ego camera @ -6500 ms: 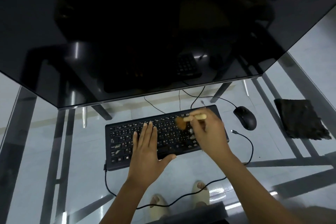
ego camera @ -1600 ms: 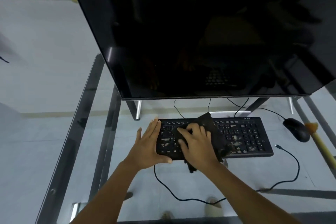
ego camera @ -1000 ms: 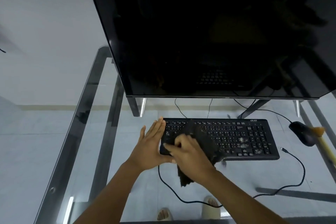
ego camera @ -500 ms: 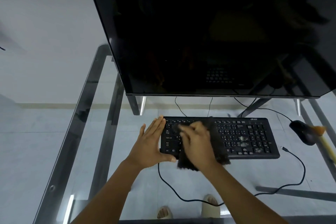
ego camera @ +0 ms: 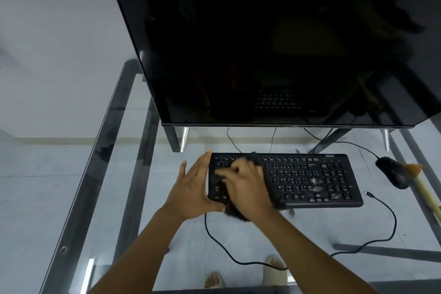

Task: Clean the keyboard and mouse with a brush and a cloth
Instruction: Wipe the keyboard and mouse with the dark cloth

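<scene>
A black keyboard [ego camera: 310,179] lies on the glass desk in front of the monitor. My left hand [ego camera: 191,186] lies flat against the keyboard's left end, fingers straight and thumb along its front corner. My right hand [ego camera: 245,186] presses a dark cloth [ego camera: 235,213] onto the left keys; most of the cloth is hidden under the hand and the hand is blurred. A black mouse [ego camera: 391,172] sits to the right of the keyboard. The brush [ego camera: 422,186], with orange bristles and a pale handle, lies just right of the mouse.
A large dark monitor [ego camera: 262,43] stands on legs right behind the keyboard. A black cable [ego camera: 238,258] loops off the keyboard's front, and a loose plug end [ego camera: 370,194] lies at its right. The glass desk [ego camera: 71,174] has a metal frame at the left edge.
The brush, earlier in my right hand, now lies by the mouse, and my right hand holds the cloth. Over the last second it has rubbed the cloth back and forth across the left keys.
</scene>
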Tool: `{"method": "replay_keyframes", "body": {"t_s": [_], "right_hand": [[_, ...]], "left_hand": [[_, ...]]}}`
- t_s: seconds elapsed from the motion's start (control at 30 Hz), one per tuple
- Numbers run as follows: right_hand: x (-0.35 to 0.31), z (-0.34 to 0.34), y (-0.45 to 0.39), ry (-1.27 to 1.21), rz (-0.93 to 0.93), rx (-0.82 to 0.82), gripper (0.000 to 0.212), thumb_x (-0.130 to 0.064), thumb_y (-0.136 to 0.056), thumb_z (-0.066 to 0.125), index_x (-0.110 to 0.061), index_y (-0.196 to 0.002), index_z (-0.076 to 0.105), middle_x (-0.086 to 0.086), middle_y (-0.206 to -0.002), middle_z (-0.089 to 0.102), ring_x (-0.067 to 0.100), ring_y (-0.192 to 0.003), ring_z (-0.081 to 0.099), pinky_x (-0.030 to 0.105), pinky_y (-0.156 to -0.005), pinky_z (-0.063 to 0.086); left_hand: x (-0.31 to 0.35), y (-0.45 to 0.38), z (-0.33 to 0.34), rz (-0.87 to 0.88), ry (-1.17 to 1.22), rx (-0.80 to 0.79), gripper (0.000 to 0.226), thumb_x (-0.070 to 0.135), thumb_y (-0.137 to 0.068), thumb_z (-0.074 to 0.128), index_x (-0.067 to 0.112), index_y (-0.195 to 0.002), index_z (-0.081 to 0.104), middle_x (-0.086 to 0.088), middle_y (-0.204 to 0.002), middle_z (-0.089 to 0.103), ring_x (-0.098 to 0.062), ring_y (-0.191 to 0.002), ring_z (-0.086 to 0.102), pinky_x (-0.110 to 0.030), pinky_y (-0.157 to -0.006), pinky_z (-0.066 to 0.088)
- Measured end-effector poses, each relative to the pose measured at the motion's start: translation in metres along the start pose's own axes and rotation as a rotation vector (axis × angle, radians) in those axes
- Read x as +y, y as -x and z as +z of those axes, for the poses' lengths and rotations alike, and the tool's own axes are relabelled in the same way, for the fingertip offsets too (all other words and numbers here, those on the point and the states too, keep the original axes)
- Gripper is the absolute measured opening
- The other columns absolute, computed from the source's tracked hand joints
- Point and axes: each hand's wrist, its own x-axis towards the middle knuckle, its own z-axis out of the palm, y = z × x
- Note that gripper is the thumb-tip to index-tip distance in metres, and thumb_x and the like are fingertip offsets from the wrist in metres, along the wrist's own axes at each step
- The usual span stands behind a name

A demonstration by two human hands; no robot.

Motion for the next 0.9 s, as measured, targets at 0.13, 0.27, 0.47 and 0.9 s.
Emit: {"method": "replay_keyframes", "body": {"t_s": [0.13, 0.27, 0.47, 0.9], "right_hand": [[-0.001, 0.001, 0.001, 0.012, 0.180, 0.027, 0.032, -0.031, -0.089, 0.061, -0.030, -0.121, 0.064, 0.002, -0.105, 0.053, 0.022, -0.094, 0.049, 0.042, -0.081, 0.042], [0.003, 0.001, 0.008, 0.124, -0.129, -0.080, 0.043, -0.024, -0.082, 0.070, -0.032, -0.124, 0.062, 0.000, -0.101, 0.056, 0.022, -0.088, 0.054, 0.038, -0.077, 0.040], [-0.020, 0.008, -0.013, 0.015, 0.128, -0.033, 0.038, -0.022, -0.086, 0.065, -0.023, -0.124, 0.061, 0.004, -0.098, 0.054, 0.025, -0.090, 0.050, 0.039, -0.077, 0.038], [0.013, -0.004, 0.009, -0.056, -0.039, -0.163, 0.049, -0.058, -0.094, 0.033, -0.025, -0.106, 0.067, -0.005, -0.091, 0.051, 0.017, -0.087, 0.042, 0.023, -0.070, 0.032]], "left_hand": [[0.000, 0.002, 0.000, -0.011, 0.006, 0.008, 0.140, 0.077, -0.050, 0.072, 0.024, -0.150, -0.011, 0.012, -0.159, 0.007, -0.001, -0.145, 0.002, -0.037, -0.116, -0.013], [-0.001, 0.000, 0.000, -0.010, -0.001, 0.008, 0.141, 0.079, -0.049, 0.070, 0.024, -0.150, -0.011, 0.010, -0.159, 0.010, 0.000, -0.144, 0.003, -0.035, -0.114, -0.015], [0.000, 0.002, -0.002, -0.019, -0.004, 0.021, 0.141, 0.079, -0.048, 0.071, 0.025, -0.150, -0.010, 0.010, -0.158, 0.015, 0.000, -0.144, 0.008, -0.033, -0.113, -0.017], [0.002, -0.002, -0.005, -0.014, -0.085, -0.019, 0.142, 0.083, -0.047, 0.066, 0.021, -0.151, -0.010, 0.009, -0.159, 0.008, -0.003, -0.145, 0.002, -0.038, -0.114, -0.019]]}}
